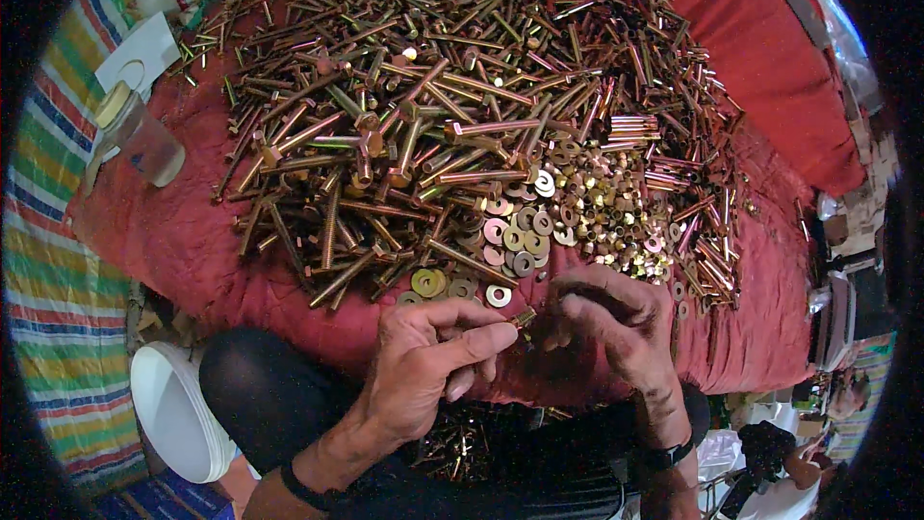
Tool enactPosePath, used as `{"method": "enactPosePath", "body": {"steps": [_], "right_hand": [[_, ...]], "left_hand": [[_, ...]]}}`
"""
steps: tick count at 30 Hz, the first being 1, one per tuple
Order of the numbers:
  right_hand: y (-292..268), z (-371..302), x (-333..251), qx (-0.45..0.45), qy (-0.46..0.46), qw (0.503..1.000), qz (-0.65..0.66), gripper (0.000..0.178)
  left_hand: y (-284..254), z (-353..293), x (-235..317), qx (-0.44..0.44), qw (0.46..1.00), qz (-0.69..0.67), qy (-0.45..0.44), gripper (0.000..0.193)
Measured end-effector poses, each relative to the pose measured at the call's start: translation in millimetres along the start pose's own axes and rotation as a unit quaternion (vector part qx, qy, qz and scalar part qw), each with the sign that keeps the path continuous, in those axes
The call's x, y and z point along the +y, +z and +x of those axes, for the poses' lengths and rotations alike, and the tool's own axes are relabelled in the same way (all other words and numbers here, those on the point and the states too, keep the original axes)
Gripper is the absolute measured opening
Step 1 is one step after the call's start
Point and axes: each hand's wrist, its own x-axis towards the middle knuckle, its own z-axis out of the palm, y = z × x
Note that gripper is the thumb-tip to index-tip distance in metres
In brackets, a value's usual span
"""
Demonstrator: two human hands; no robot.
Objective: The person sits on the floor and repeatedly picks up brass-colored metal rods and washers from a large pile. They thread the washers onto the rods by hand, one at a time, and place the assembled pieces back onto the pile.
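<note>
Low in the middle, my left hand [438, 356] pinches a short brass-coloured bolt [523, 317] between thumb and fingers. Only the bolt's end sticks out past the thumb; the rest is hidden in the grip. Close to that end, on its right, is my right hand [616, 323] with bent fingers. Its fingertips are dark and smeared, so whether they hold anything cannot be made out. Just beyond both hands lie flat washers [498, 296] and a heap of small golden nuts [616, 221]. Behind them spreads a large pile of long bolts [385, 135].
Everything lies on a red padded cloth [250, 270]. A clear jar [149, 140] leans at the left beside white paper [135, 56]. A white plastic stool or tub [173, 414] stands lower left by my knee. More bolts [460, 448] lie below, between my legs.
</note>
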Motion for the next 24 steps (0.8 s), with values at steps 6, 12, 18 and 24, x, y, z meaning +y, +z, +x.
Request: {"method": "enactPosePath", "body": {"steps": [6, 12, 18, 24], "right_hand": [[6, 3, 14, 0.067, -0.194, 0.934, -0.294, 0.025], [7, -1, 13, 0.083, -0.225, 0.918, -0.315, 0.032], [5, -9, 4, 0.091, -0.141, 0.969, -0.181, 0.039], [-2, -9, -2, 0.004, -0.185, 0.954, -0.235, 0.043]], "left_hand": [[-1, 3, -3, -0.007, 1.000, -0.001, 0.012, 0.018], [-1, 3, -3, -0.008, 1.000, 0.004, 0.001, 0.019], [-2, 3, -3, -0.019, 1.000, 0.019, -0.005, 0.015], [-1, 3, -4, -0.028, 0.999, 0.016, -0.001, 0.013]]}}
